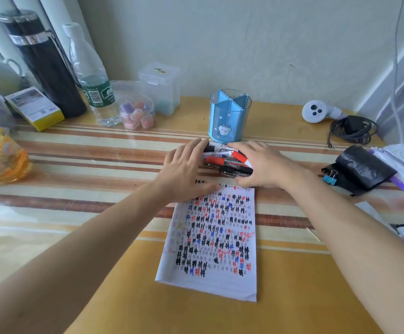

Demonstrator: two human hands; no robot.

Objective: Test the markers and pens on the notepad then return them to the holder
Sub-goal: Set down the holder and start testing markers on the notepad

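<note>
Forearms [94, 239] cross the notepad [210, 239]; mid-frame, the left hand [184, 167] lies flat and the right hand [263, 165] cups the markers [222, 162]. Loosely bunched round barrels could roll off below the holder [229, 114].

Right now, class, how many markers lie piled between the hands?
5 markers visible, piled between the left hand and right hand before the holder: a black-capped white marker farthest, a red-capped white marker, a red marker, two black markers nearest the notepad. Others may hide under fingers.
</note>
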